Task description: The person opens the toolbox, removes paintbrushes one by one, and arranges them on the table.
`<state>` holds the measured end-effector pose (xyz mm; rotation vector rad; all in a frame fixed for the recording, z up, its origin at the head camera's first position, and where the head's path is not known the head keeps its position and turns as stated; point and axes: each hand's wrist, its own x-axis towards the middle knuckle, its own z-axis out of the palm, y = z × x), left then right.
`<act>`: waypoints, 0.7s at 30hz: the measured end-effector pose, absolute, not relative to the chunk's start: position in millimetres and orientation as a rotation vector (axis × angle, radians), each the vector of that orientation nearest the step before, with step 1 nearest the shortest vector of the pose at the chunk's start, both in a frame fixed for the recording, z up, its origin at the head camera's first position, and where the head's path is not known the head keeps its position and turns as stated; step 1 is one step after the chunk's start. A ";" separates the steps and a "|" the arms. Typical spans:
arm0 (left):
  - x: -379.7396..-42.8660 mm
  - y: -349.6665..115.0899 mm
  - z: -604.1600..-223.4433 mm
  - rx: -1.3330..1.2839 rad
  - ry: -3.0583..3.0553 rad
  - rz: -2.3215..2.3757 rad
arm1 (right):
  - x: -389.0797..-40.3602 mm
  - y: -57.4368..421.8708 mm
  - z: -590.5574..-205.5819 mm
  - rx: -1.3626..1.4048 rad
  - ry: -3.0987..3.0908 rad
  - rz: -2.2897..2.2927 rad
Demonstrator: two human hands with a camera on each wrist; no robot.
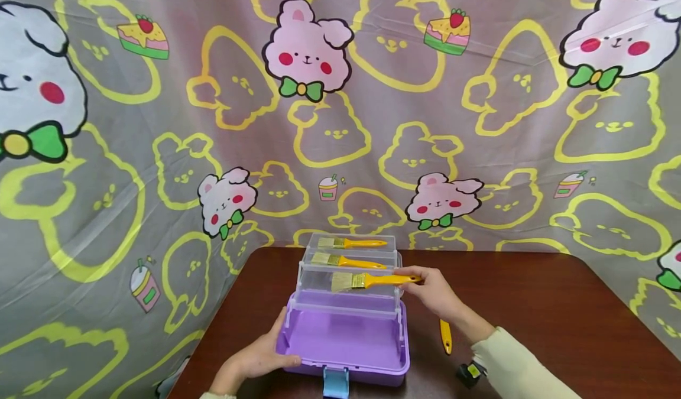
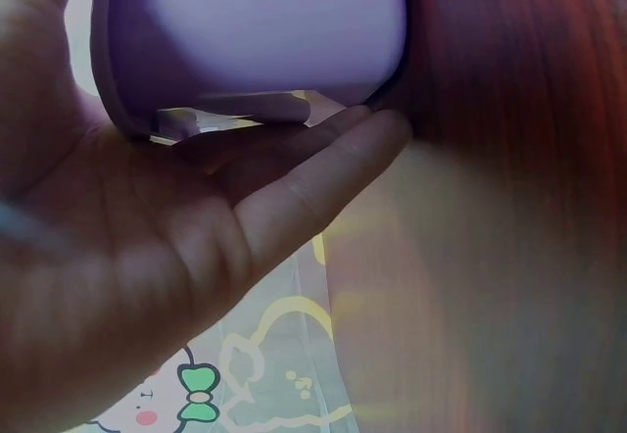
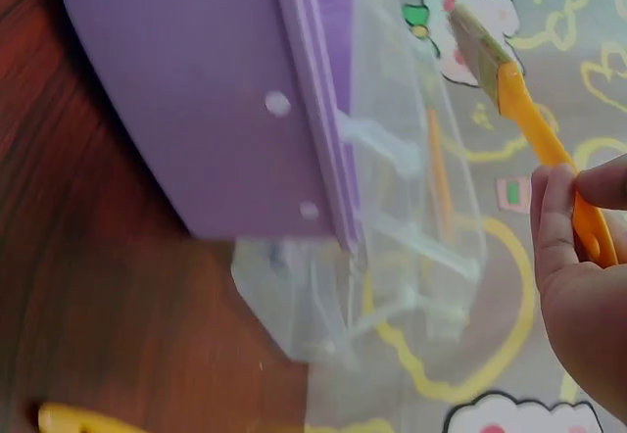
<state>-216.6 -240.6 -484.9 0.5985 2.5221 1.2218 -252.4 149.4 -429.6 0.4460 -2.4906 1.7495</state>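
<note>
Head view: right hand [image 1: 433, 292] pinches the handle of a brush [image 1: 391, 280] over the clear trays [image 1: 346, 300] of the purple box [image 1: 343, 343], two more brushes [image 1: 364, 263] lying in the upper trays. Right wrist view alone shows this brush held apart from the trays, and white studs [image 3: 278, 104] on the box's side; left wrist view alone shows left hand [image 2: 167, 208] spread, its fingers extended along the box's end.

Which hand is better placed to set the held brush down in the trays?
Probably the right hand: it pinches the brush over the clear trays. The left hand is occupied, holding the purple box at a front corner.
</note>
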 end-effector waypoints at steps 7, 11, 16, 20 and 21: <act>-217.4 -239.6 -485.4 0.622 2.504 1.241 | -242.1 188.6 -423.6 0.374 -2.463 1.834; -218.7 -240.4 -486.0 0.636 2.496 1.249 | -240.0 209.6 -427.0 0.344 -2.440 1.833; -219.1 -240.7 -485.9 0.632 2.502 1.252 | -238.6 235.3 -432.7 0.296 -2.410 1.784; -219.0 -240.4 -486.1 0.627 2.508 1.244 | -238.3 258.4 -440.2 0.268 -2.375 1.788; -219.1 -240.4 -486.1 0.626 2.509 1.240 | -238.3 264.8 -442.4 0.266 -2.371 1.793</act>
